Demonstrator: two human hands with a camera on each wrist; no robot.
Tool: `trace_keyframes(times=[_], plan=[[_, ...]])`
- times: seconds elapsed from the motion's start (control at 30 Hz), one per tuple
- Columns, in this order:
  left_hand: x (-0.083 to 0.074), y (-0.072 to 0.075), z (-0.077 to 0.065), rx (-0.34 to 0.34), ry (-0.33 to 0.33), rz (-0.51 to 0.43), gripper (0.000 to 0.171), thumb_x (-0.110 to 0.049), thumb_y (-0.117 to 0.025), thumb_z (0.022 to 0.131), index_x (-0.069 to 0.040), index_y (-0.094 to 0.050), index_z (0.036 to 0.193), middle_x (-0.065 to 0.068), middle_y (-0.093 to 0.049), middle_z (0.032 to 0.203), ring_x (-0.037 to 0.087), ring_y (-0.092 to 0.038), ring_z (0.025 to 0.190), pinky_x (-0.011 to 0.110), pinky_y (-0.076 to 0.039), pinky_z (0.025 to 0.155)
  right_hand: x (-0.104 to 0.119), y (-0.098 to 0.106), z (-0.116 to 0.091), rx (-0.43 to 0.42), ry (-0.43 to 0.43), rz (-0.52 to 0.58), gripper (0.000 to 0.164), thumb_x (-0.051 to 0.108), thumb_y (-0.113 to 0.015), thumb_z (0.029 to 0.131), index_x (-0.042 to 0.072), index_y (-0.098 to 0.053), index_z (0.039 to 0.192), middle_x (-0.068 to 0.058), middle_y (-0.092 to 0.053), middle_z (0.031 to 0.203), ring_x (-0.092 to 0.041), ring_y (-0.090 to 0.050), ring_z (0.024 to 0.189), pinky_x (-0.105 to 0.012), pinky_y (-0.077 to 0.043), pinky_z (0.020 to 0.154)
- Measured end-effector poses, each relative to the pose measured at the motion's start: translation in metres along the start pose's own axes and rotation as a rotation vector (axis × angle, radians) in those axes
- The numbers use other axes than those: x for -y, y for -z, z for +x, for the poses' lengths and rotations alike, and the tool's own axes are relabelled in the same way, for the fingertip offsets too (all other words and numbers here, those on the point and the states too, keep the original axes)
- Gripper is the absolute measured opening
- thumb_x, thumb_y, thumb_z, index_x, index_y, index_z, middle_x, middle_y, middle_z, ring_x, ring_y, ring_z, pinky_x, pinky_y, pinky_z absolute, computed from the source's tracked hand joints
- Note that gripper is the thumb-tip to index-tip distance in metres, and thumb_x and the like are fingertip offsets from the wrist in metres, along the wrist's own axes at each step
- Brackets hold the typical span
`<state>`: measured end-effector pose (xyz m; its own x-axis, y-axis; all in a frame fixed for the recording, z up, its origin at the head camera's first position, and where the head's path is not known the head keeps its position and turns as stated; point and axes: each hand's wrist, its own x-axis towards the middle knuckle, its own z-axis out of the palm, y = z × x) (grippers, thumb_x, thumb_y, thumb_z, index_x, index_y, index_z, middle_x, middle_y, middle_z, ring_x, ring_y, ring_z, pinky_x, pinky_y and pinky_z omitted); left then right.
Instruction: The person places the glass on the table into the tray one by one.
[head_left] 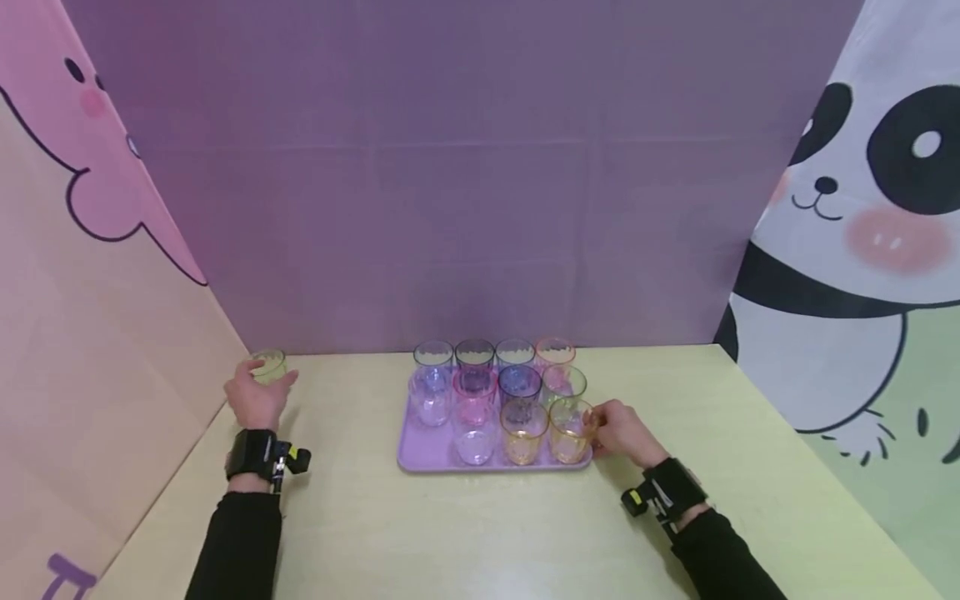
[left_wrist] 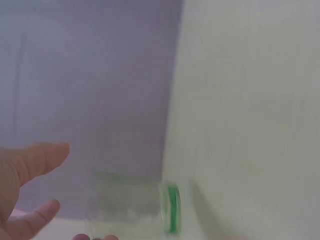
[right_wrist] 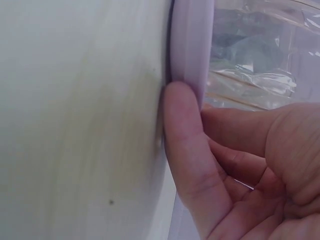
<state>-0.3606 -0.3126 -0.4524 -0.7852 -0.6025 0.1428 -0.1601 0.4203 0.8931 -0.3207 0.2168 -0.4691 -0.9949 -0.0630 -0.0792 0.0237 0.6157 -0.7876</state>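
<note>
At the table's far left corner stands a pale green glass (head_left: 272, 367), seen in the left wrist view as a clear glass (left_wrist: 130, 200) with a green base. My left hand (head_left: 258, 398) is just in front of it, thumb and fingers spread to either side. In the left wrist view the thumb (left_wrist: 45, 159) is apart from the glass; whether the lower fingertips touch it is unclear. My right hand (head_left: 624, 432) pinches the right edge of a purple tray (head_left: 429, 461), close to a yellow-rimmed glass (head_left: 570, 446). The tray rim (right_wrist: 192, 45) meets its fingertips.
Several tinted glasses stand close together on the tray, among them a dark blue glass (head_left: 520, 383) and a clear glass (head_left: 475, 446). A purple wall (head_left: 450, 167) rises behind the pale table (head_left: 375, 533). Side panels with cartoon prints flank it, including a panda (head_left: 870, 225).
</note>
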Motion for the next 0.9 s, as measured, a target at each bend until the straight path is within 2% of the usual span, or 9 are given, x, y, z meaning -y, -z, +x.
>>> trace_keyframes(times=[0.07, 0.17, 0.27, 0.4, 0.57, 0.67, 0.83, 0.9], plan=[[0.005, 0.006, 0.009, -0.014, -0.014, 0.065, 0.062, -0.031, -0.068, 0.079, -0.010, -0.042, 0.130, 0.027, -0.033, 0.128, 0.043, -0.031, 0.117, 0.052, -0.031, 0.089, 0.000, 0.001, 0.000, 0.000, 0.002, 0.002, 0.023, -0.019, -0.049, 0.064, -0.002, -0.060, 0.074, -0.013, -0.059, 0.078, -0.020, -0.060, 0.058, -0.031, -0.054, 0.052], [0.011, 0.010, 0.019, 0.030, -0.047, 0.126, 0.060, -0.029, -0.066, 0.080, -0.008, -0.039, 0.130, 0.032, -0.029, 0.129, 0.049, -0.028, 0.117, 0.056, -0.030, 0.090, 0.000, 0.002, 0.001, -0.001, 0.001, 0.006, 0.023, -0.019, -0.050, 0.064, -0.003, -0.060, 0.075, -0.012, -0.059, 0.078, -0.020, -0.061, 0.058, -0.031, -0.054, 0.053], [0.015, 0.010, 0.028, 0.081, -0.055, 0.138, 0.069, -0.031, -0.068, 0.079, -0.004, -0.031, 0.131, 0.033, -0.030, 0.128, 0.051, -0.033, 0.114, 0.057, -0.032, 0.089, 0.000, 0.003, 0.002, 0.002, 0.002, 0.014, 0.023, -0.018, -0.050, 0.065, -0.004, -0.061, 0.079, -0.012, -0.059, 0.077, -0.019, -0.060, 0.057, -0.031, -0.054, 0.053], [0.019, 0.009, 0.038, 0.122, -0.013, 0.132, 0.092, -0.036, -0.072, 0.074, -0.003, -0.013, 0.135, 0.036, -0.032, 0.127, 0.051, -0.037, 0.112, 0.057, -0.034, 0.090, 0.000, 0.002, 0.002, 0.015, 0.004, 0.028, 0.023, -0.017, -0.051, 0.066, -0.005, -0.062, 0.081, -0.012, -0.058, 0.074, -0.020, -0.060, 0.057, -0.032, -0.054, 0.053], [0.018, 0.008, 0.045, 0.222, 0.067, 0.165, 0.111, -0.047, -0.070, 0.072, 0.004, 0.003, 0.139, 0.041, -0.021, 0.134, 0.053, -0.028, 0.121, 0.056, -0.028, 0.099, 0.001, 0.000, 0.002, -0.002, 0.014, 0.022, 0.021, -0.018, -0.050, 0.066, -0.004, -0.061, 0.078, -0.011, -0.059, 0.073, -0.020, -0.060, 0.055, -0.031, -0.054, 0.052], [0.016, 0.007, 0.046, 0.258, 0.111, 0.152, 0.110, -0.048, -0.066, 0.075, 0.006, 0.006, 0.139, 0.040, -0.017, 0.136, 0.052, -0.024, 0.124, 0.055, -0.025, 0.102, 0.002, -0.001, 0.001, -0.008, 0.022, 0.024, 0.021, -0.018, -0.050, 0.066, -0.004, -0.061, 0.078, -0.011, -0.059, 0.075, -0.020, -0.060, 0.056, -0.032, -0.054, 0.052], [0.016, 0.006, 0.043, 0.226, 0.133, 0.110, 0.097, -0.040, -0.064, 0.079, 0.004, -0.001, 0.138, 0.037, -0.025, 0.135, 0.049, -0.029, 0.123, 0.051, -0.028, 0.102, 0.002, 0.000, 0.001, 0.003, 0.012, 0.032, 0.022, -0.018, -0.048, 0.066, -0.004, -0.061, 0.077, -0.012, -0.059, 0.077, -0.020, -0.060, 0.057, -0.032, -0.054, 0.053], [0.015, 0.006, 0.041, 0.223, 0.135, 0.096, 0.100, -0.043, -0.064, 0.078, 0.003, 0.000, 0.140, 0.035, -0.023, 0.137, 0.048, -0.028, 0.124, 0.051, -0.027, 0.102, 0.002, 0.001, 0.001, 0.002, 0.010, 0.024, 0.023, -0.018, -0.048, 0.066, -0.004, -0.061, 0.078, -0.012, -0.059, 0.077, -0.020, -0.060, 0.057, -0.032, -0.054, 0.052]])
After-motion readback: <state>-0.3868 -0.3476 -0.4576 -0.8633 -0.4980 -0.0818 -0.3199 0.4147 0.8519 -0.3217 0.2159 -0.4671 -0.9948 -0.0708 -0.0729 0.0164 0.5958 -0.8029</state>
